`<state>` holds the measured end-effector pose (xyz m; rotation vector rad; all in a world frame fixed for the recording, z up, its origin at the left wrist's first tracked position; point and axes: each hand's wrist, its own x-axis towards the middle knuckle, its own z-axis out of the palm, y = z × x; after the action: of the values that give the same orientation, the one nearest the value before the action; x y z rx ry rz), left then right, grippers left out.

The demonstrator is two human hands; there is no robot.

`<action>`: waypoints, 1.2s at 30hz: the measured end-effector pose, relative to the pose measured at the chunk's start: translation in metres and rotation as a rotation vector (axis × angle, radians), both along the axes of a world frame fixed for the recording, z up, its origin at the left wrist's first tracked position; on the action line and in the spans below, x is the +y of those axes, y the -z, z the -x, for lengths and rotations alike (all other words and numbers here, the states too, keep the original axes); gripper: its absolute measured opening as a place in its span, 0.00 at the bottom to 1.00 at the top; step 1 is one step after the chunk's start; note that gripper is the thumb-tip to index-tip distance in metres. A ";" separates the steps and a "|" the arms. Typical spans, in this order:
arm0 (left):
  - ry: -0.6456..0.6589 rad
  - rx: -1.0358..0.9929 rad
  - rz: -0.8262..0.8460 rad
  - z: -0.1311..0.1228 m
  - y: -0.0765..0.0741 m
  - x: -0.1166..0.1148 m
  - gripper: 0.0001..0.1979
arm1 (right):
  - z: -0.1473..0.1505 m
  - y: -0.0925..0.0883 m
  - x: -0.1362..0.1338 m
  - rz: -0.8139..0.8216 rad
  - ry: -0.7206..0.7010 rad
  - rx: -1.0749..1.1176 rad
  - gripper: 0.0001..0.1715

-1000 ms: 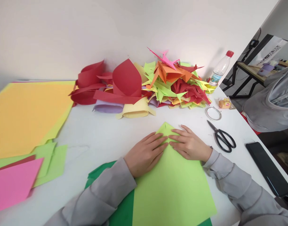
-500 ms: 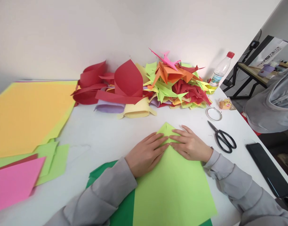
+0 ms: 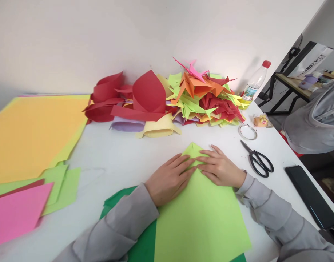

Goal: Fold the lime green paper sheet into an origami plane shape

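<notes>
A light green sheet of paper (image 3: pixel 202 214) lies on the white table (image 3: pixel 120 156) in front of me, its far corner folded into a point. My left hand (image 3: pixel 169 178) lies flat on the left flap near that point, fingers stretched out. My right hand (image 3: pixel 220 167) presses flat on the right flap, fingers extended toward the left hand. The fingertips of both hands almost meet over the centre fold. A dark green sheet (image 3: pixel 141 243) lies under the light green one.
A heap of folded paper shapes (image 3: pixel 202 98) and curled red, purple and yellow sheets (image 3: pixel 145 102) sit by the wall. Scissors (image 3: pixel 258 160), a tape roll (image 3: pixel 247 131), a bottle (image 3: pixel 255 82) and a black phone (image 3: pixel 310 194) are at right. Large orange sheets (image 3: pixel 30 134) and pink paper (image 3: pixel 15 213) lie left.
</notes>
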<state>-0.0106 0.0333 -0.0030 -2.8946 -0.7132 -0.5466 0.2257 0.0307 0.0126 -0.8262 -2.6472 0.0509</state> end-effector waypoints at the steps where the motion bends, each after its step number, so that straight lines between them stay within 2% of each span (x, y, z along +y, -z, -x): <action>1: -0.005 0.003 0.000 0.000 0.000 0.000 0.16 | 0.000 0.000 0.000 0.000 0.000 -0.001 0.14; 13: 0.009 0.011 -0.038 -0.001 0.002 -0.002 0.16 | 0.000 -0.001 0.001 -0.006 -0.004 -0.002 0.14; 36: 0.033 -0.066 0.012 0.000 0.000 -0.001 0.15 | 0.001 -0.003 0.000 0.003 0.006 -0.025 0.14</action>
<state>-0.0104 0.0321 -0.0032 -2.9166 -0.6798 -0.6460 0.2244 0.0309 0.0160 -0.8405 -2.6685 0.0441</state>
